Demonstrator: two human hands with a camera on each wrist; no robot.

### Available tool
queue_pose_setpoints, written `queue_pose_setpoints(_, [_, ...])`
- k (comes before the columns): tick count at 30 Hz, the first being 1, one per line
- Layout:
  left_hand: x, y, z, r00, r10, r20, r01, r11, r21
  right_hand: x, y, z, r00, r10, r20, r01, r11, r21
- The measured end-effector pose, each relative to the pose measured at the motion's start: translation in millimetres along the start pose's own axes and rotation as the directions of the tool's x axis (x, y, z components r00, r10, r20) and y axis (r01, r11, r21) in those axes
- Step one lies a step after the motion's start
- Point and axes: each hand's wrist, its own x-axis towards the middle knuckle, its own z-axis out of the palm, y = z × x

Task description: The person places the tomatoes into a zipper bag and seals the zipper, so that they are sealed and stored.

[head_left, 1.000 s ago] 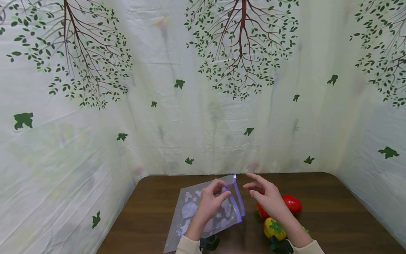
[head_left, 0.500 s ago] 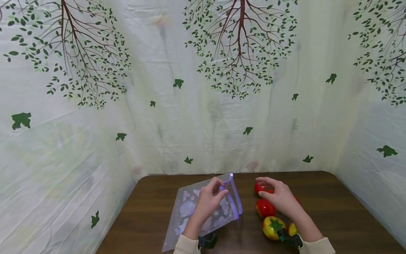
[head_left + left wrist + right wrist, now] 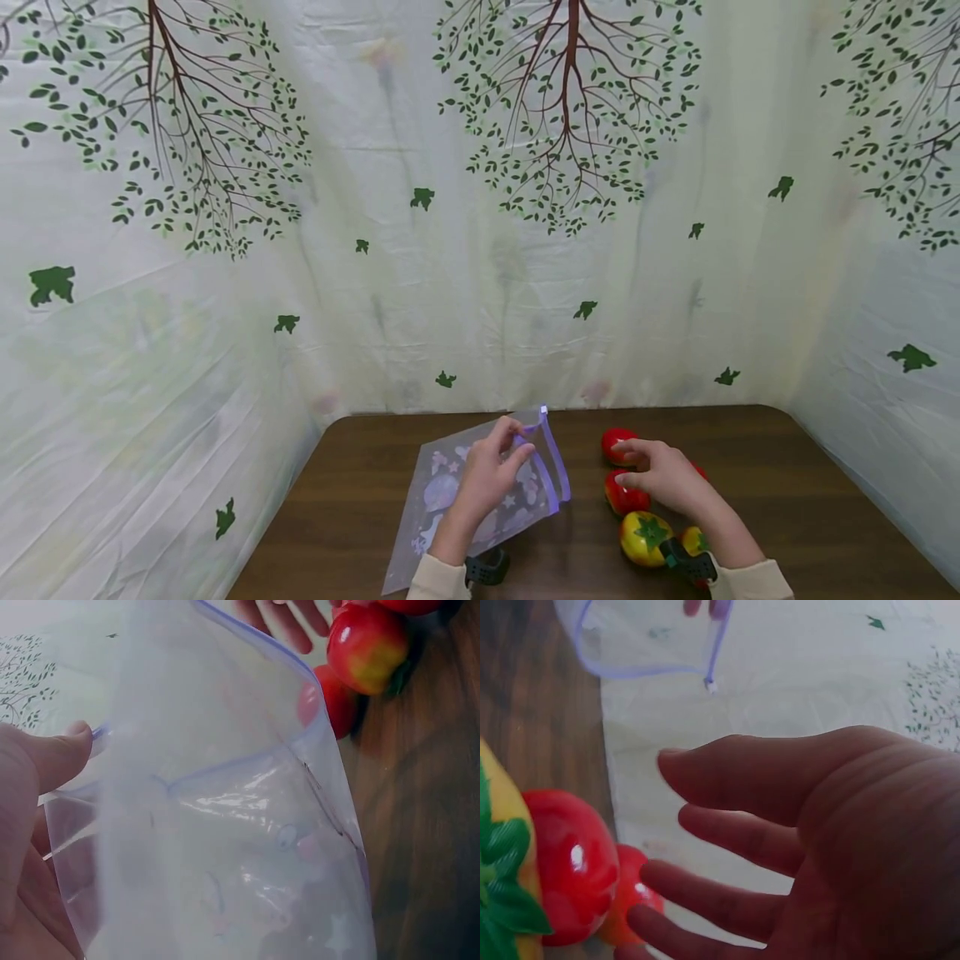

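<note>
**Right hand (image 3: pixel 666 483) poised at the nearer red fruit (image 3: pixel 626 500), left hand (image 3: pixel 489 473) on the bag (image 3: pixel 442 493)!**

Thumb and fingers stand well apart on the right, gently curved, nothing between them. Are those fingertips touching fruit? These views cannot settle it. Across the way, the left pinches the bag's mouth at its purple strip (image 3: pixel 553 463), and that opening is gaping nicely.

Good technique here, I'd say, means bringing thumb and fingers down either side of one fruit and closing on its widest part, without nudging the farther red fruit (image 3: pixel 613 442) just behind or the yellow fruit (image 3: pixel 634 548) just in front. The left should stay steady, lest the thin film sag shut.

Where's the bag? Left of the fruit, over the brown table (image 3: pixel 337 508). Its mouth points right, straight at them; the long axis runs from the closed end at lower left, rising slightly away toward that mouth. That red fruit looks nearly round, so no clear long axis; the yellow one's green cap faces up.
</note>
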Motion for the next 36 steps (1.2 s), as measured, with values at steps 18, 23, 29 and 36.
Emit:
queue_pose_setpoints(18, [2.6, 1.9, -1.0, 0.993, 0.105, -0.045, -0.101, 0.992, 0.08, 5.4, 14.9, 11.3, 0.995, 0.098, 0.012, -0.096, 0.99, -0.105])
queue_pose_setpoints(23, [2.6, 1.2, 0.4, 0.993, 0.11, -0.04, -0.106, 0.99, 0.088, 6.5, 15.7, 15.5, 0.995, 0.096, 0.003, -0.095, 0.99, -0.105])
queue_pose_setpoints(29, [2.6, -0.5, 1.2, 0.99, 0.121, -0.069, -0.114, 0.989, 0.097, 7.5, 14.6, 19.5, 0.994, 0.11, 0.001, -0.109, 0.985, -0.131])
queue_pose_setpoints(36, [1.7, 1.4, 0.7, 0.989, 0.122, -0.08, -0.114, 0.988, 0.102, 8.5, 17.8, 21.2, 0.991, 0.131, 0.006, -0.129, 0.982, -0.139])
